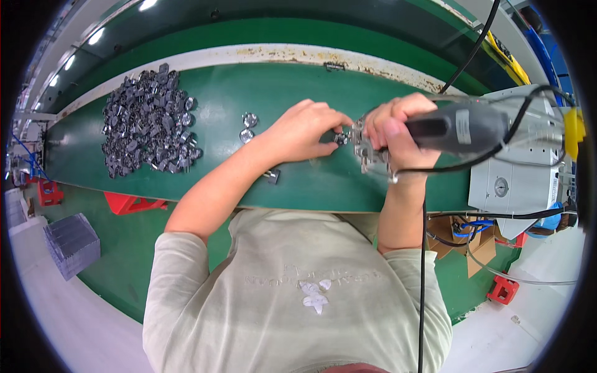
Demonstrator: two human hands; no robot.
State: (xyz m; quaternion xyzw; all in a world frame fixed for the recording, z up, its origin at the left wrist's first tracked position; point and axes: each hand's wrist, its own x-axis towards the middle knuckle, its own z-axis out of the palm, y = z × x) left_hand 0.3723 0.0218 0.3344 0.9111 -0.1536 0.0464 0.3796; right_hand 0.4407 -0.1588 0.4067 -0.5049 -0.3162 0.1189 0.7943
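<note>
Taking the left hand (308, 127) as clock centre, a small part (341, 138) sits between its thumb and finger at 3 o'clock, with the handheld tool (457, 127) in the right hand (398, 124) farther out and a cabinet (500, 165) past that, a bit after 3. The heap of parts (149, 121) is on the worktop (217, 93) way out at 9 (two loose parts (247, 135) sit partway there), a stray part (272, 176) is near 7, and the back rail (273, 52) runs across 12. Off the worktop, a boxy stack (71, 245) and a stool (132, 202) are around 8, a cardboard box (482, 256) is at 4, and another stool (502, 290) is between 4 and 5.
</note>
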